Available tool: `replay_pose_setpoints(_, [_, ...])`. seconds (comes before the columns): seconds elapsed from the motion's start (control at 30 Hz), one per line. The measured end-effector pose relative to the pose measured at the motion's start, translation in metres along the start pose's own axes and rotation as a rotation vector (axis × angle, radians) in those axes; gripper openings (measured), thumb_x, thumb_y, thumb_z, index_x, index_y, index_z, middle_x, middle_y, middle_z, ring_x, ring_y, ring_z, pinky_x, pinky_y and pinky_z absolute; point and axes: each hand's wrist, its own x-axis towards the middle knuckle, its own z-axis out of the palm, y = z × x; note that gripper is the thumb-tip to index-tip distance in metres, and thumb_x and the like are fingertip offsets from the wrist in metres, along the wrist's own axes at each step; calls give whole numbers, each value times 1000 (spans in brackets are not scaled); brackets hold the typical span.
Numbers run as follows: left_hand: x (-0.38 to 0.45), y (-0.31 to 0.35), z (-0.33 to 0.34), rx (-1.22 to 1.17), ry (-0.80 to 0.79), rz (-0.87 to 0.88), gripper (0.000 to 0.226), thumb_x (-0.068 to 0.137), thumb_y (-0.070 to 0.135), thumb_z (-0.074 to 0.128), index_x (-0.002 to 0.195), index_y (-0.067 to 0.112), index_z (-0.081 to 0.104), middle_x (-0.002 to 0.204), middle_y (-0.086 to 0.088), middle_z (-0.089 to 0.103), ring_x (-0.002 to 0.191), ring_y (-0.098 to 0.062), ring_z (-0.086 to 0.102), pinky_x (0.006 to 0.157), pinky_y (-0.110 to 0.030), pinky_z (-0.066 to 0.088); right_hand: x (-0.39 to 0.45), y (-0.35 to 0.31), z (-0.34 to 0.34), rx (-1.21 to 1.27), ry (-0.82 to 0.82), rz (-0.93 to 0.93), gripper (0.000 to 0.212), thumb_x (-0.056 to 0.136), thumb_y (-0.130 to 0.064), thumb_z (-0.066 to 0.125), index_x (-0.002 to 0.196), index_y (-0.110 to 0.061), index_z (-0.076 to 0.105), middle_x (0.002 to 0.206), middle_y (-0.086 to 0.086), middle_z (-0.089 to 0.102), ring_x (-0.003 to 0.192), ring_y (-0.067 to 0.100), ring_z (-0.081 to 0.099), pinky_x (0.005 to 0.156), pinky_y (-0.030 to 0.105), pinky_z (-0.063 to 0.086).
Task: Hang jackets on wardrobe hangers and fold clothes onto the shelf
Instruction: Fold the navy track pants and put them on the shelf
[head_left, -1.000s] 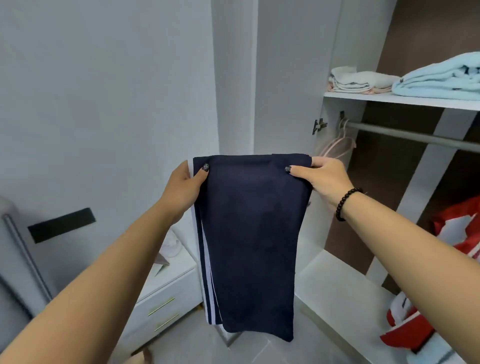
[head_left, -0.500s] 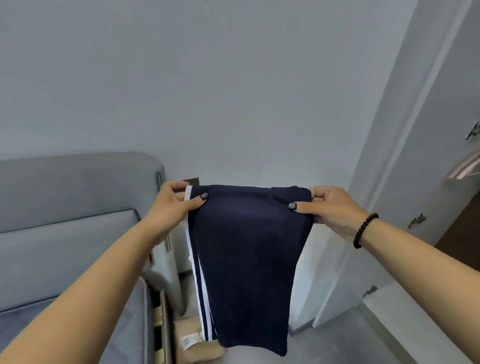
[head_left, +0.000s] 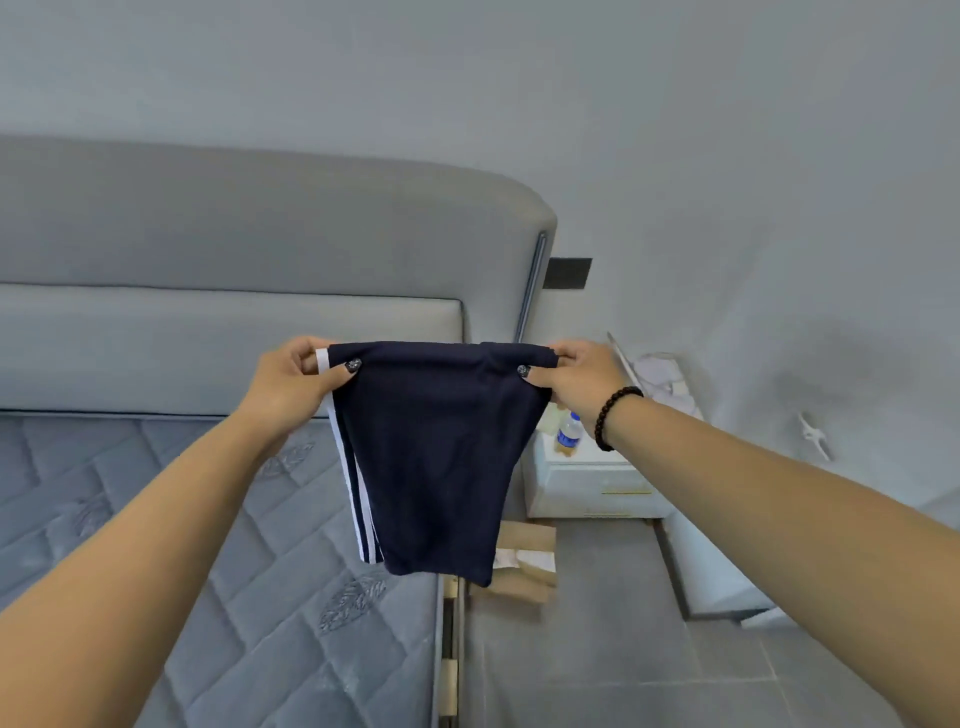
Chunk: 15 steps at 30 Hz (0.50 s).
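Note:
A folded navy garment with white side stripes hangs in the air in front of me. My left hand pinches its top left corner and my right hand pinches its top right corner, thumbs on the front. The cloth hangs straight down over the right edge of the bed. The wardrobe, its shelf and the hangers are out of view.
A grey bed with a quilted mattress and padded headboard fills the left. A white nightstand with a small bottle stands right of it. Cardboard lies on the grey floor beside the bed.
I have turned left, away from the wardrobe toward the bed, carrying the garment by the same two corners. The wardrobe has left the view; the bed and nightstand came in.

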Motion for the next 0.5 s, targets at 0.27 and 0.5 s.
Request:
replay_pose_setpoints(0.27, [-20,-28,-80,-122,240,-4,17,86,8,70,102,14,64,80,14,74,73,2,68,64,-9,49,27,-8,103,4,-100,-102,23,77,3,73,92,-13,64,86,1,69,80,11,65,77,22,55])
replay_pose_setpoints(0.5, [-104,-105,-83,-103,175,-165,18,82,2,72,99,8,69,85,1,76,80,-8,70,70,-14,54,-25,72,106,-154,-273,-52,25,73,9,74,90,-5,61,80,1,66,64,-3,63,58,8,48])
